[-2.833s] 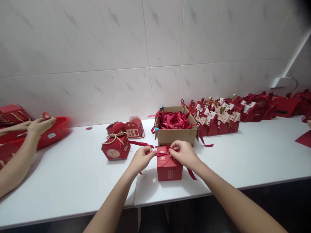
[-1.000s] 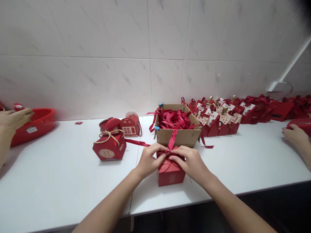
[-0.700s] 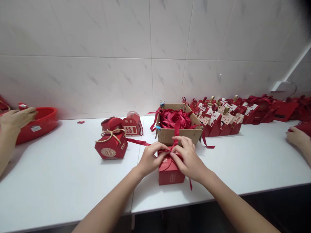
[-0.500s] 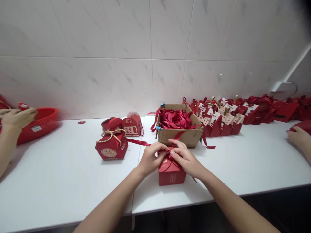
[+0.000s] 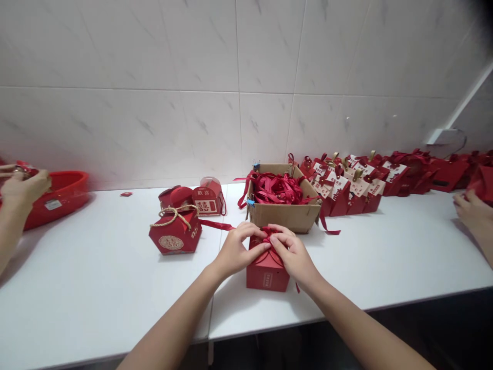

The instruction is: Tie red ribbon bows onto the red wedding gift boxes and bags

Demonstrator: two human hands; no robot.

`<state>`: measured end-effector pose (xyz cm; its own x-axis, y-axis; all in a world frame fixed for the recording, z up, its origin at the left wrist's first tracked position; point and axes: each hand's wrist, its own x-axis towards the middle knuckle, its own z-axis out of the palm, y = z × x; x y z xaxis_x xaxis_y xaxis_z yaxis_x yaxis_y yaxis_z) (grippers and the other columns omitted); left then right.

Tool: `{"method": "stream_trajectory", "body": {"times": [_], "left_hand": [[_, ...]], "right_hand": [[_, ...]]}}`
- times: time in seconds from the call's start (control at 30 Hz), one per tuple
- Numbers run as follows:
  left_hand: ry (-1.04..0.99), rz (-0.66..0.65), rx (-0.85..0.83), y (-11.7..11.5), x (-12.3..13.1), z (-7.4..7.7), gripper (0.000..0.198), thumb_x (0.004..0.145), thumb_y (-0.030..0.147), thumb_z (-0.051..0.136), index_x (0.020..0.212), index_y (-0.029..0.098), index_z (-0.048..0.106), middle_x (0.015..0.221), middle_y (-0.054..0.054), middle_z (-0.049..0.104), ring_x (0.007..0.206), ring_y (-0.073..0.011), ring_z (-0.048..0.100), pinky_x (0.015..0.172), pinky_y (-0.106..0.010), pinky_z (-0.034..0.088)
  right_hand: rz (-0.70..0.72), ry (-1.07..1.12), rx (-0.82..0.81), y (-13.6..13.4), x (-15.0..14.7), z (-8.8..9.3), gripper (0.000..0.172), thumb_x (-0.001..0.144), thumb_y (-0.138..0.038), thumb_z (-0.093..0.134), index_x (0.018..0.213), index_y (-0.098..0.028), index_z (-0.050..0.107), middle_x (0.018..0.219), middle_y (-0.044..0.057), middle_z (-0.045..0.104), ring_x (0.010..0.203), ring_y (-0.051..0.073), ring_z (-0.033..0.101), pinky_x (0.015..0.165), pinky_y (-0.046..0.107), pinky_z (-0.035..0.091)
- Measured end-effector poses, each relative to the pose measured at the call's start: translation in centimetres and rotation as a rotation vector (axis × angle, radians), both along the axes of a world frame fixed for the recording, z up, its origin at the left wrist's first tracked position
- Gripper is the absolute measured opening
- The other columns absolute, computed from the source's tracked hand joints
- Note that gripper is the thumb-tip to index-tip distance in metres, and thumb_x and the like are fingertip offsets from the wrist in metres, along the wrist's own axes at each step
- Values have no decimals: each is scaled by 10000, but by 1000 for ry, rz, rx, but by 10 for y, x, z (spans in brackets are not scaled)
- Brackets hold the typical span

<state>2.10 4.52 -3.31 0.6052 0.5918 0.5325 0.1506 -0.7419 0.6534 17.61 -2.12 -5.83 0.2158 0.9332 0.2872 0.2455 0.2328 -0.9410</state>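
Observation:
A red gift box (image 5: pixel 267 276) stands upright on the white table in front of me, with a red ribbon (image 5: pixel 267 234) gathered at its top. My left hand (image 5: pixel 242 247) is at the upper left of the box, thumb and fingers closed on the ribbon. From the other side my right hand (image 5: pixel 291 251) pinches the same ribbon near its middle. One ribbon tail (image 5: pixel 215 224) stretches left from under my left hand, and a short end hangs at the box's right. The knot itself is partly hidden by my fingers.
Behind the box stands a cardboard box (image 5: pixel 287 218) full of red ribbons. Finished-looking boxes (image 5: pixel 176 235) sit at left, and several red gift bags (image 5: pixel 339 199) line the wall at right. Co-workers' hands show by a red basin (image 5: pixel 57 208) and at the right edge.
My fingers have shifted on the ribbon, and the gift box has turned slightly. At left, a co-worker's hands have lifted a small red packet; at right, another has raised a red item.

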Motion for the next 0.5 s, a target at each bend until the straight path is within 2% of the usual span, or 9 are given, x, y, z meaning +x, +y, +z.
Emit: {"method": "stream_trajectory", "body": {"times": [0.1,0.23,0.37,0.5], "left_hand": [[-18,-3,-65,2,-1,0,77,765,200,678,811,162,728,853,-89,711,861,-204,633,780,-327,504],[-17,9,-129,1,-2,3,64,747,172,683,766,161,743,846,-98,726,872,-212,653,774,-314,516],[-13,31,-143,-1,-2,5,82,758,200,673,791,155,733,886,-98,716,847,-201,663,758,-301,517],[-4,24,-114,-2,-2,2,89,779,199,648,811,169,725,897,-83,714,852,-193,660,768,-299,513]], "right_hand": [[5,-25,-18,-3,2,6,310,835,-441,530,821,-182,700,1222,123,582,1167,263,509,1019,428,359],[-2,-106,9,-10,11,18,259,861,-388,514,885,-179,665,1014,96,683,992,233,609,889,393,447],[-48,-485,160,-13,21,23,114,844,-223,554,929,-197,625,933,41,701,886,208,631,848,389,410],[-15,-740,277,-11,27,22,125,863,-137,514,942,-198,589,947,32,698,898,197,621,881,401,352]]}}
